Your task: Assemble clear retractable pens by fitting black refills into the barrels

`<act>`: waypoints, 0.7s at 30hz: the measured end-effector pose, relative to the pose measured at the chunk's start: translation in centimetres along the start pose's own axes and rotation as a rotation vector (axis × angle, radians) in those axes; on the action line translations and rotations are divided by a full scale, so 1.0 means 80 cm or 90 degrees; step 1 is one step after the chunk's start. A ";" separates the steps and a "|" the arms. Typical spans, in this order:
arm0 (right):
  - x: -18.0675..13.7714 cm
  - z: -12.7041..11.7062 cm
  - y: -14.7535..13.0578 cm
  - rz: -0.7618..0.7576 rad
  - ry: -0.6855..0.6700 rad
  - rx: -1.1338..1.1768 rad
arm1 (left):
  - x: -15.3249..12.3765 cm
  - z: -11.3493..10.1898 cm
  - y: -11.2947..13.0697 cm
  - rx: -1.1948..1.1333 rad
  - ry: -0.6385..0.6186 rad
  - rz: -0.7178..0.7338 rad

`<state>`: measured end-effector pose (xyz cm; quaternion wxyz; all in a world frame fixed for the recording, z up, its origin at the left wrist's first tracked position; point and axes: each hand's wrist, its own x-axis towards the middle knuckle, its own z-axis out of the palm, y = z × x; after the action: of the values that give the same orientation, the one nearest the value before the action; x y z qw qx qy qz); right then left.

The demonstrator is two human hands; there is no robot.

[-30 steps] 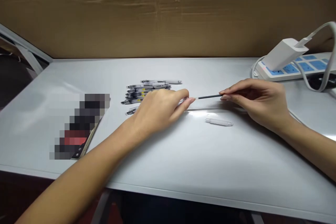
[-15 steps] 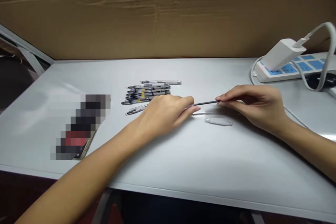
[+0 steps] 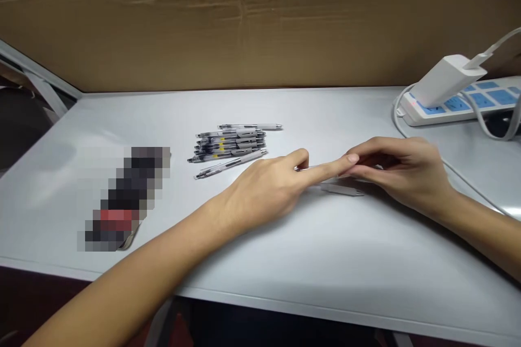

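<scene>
My left hand point(image 3: 277, 184) lies low on the white table point(image 3: 285, 260), index finger stretched right until it touches my right hand point(image 3: 399, 171). A sliver of clear pen barrel point(image 3: 303, 168) shows under that finger, by the thumb. My right hand's fingers are pinched together at the meeting point; the dark refill it held is hidden now. A small grey pen end piece point(image 3: 340, 190) lies on the table just below both hands. Left of my hands is a pile of several pens point(image 3: 228, 143), with one loose pen point(image 3: 230, 164) in front of it.
A pixelated dark and red object point(image 3: 126, 195) lies at the left. At the back right sits a white power strip point(image 3: 459, 103) carrying a white charger point(image 3: 445, 78), its cable point(image 3: 468, 179) trailing behind my right wrist. A cardboard wall point(image 3: 244, 21) closes off the back.
The hands have come together: the dark refill that showed between them is no longer in sight. My left hand slid right and its index finger stretched out to the right hand.
</scene>
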<state>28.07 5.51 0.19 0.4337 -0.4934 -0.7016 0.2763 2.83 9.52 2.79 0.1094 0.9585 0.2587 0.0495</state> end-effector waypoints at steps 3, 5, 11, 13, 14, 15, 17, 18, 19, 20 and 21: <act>0.002 -0.001 0.001 -0.005 -0.011 -0.014 | 0.003 0.002 -0.003 -0.018 -0.007 -0.022; 0.003 -0.001 0.002 -0.009 -0.024 -0.010 | 0.004 0.002 -0.006 -0.026 0.009 -0.042; 0.004 -0.001 -0.002 0.039 -0.131 0.019 | 0.005 0.000 -0.014 -0.046 0.041 -0.061; 0.004 -0.001 -0.003 0.039 -0.169 0.008 | 0.006 0.000 -0.013 -0.045 0.036 -0.057; 0.003 -0.001 -0.003 0.035 -0.179 0.002 | 0.006 0.000 -0.012 -0.044 0.032 -0.057; 0.003 -0.001 -0.002 0.031 -0.175 -0.006 | 0.006 0.000 -0.012 -0.042 0.030 -0.057; 0.004 -0.002 0.001 0.019 -0.111 -0.029 | 0.006 0.000 -0.012 -0.038 0.028 -0.054; 0.005 -0.002 0.003 0.008 -0.055 -0.044 | 0.006 0.000 -0.012 -0.037 0.030 -0.052; 0.006 -0.003 0.006 -0.004 0.003 -0.059 | 0.006 0.000 -0.013 -0.036 0.033 -0.051; 0.008 -0.003 0.008 -0.012 0.050 -0.068 | 0.006 0.000 -0.014 -0.036 0.035 -0.049; 0.009 -0.004 0.010 -0.013 0.076 -0.071 | 0.005 0.000 -0.014 -0.037 0.038 -0.048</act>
<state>28.59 6.46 -0.05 0.4496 -0.5253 -0.6935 0.2026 2.64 10.69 2.55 0.1315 0.9425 0.2965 0.0811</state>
